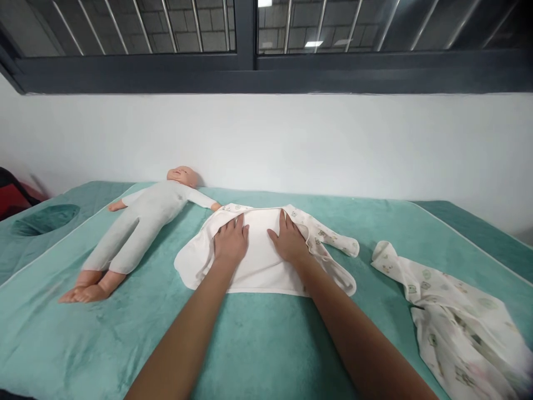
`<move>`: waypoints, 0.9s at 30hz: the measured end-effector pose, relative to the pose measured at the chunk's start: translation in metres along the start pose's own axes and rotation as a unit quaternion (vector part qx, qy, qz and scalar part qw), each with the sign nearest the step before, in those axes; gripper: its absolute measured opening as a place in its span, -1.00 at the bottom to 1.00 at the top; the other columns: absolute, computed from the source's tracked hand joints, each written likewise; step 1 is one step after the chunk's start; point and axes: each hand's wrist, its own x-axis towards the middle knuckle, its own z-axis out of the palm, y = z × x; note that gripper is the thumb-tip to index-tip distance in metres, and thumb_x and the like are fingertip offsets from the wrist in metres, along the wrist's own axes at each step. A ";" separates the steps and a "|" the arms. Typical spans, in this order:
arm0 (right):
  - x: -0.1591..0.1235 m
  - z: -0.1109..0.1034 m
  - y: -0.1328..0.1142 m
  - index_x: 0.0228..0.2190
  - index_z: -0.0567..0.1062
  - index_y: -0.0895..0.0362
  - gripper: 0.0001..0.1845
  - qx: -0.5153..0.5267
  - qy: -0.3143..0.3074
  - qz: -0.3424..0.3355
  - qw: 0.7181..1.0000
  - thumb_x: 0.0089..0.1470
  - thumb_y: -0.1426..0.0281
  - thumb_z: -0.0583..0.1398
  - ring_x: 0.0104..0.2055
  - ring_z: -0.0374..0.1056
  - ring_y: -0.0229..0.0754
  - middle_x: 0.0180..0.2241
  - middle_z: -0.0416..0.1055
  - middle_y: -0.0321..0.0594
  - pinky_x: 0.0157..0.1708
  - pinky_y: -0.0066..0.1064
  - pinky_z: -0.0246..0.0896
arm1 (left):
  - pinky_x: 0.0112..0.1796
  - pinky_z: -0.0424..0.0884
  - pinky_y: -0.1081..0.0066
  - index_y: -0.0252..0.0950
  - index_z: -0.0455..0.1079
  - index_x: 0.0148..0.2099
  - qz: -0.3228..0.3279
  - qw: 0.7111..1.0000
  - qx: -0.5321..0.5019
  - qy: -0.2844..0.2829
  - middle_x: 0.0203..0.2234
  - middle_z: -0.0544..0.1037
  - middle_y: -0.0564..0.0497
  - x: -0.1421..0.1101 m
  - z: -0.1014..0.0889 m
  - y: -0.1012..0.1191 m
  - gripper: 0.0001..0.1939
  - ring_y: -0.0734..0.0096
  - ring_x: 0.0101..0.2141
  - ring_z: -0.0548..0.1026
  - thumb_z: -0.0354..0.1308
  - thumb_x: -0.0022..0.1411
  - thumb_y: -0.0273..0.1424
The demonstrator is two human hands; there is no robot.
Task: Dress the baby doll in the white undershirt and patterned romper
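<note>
A white baby garment (258,261) lies spread on the teal bed cover (266,339), its printed sleeve sticking out to the right. Both my hands rest flat on it, fingers stretched out: my left hand (231,241) on its left half, my right hand (289,241) on its right half. Neither hand grips anything. A baby doll (141,222) in a pale grey suit lies on its back to the left of the garment, head toward the wall, feet bare.
A second printed white cloth (449,311) lies crumpled at the right on the bed cover. A white wall (291,144) with a dark window frame above runs behind the bed. A round dent shows in the teal surface at far left (45,218).
</note>
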 end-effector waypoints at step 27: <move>0.017 -0.003 -0.002 0.34 -0.16 0.18 -0.19 -0.003 -0.102 0.041 0.994 0.24 -0.02 -0.23 0.37 -0.15 0.04 0.38 -0.19 -0.06 0.22 -0.10 -0.07 | 0.09 0.26 -0.02 -0.24 0.07 0.35 -0.025 0.990 0.014 -0.136 0.23 0.28 -0.19 0.014 0.004 0.000 -0.43 -0.03 0.15 0.30 -0.29 0.38 -0.19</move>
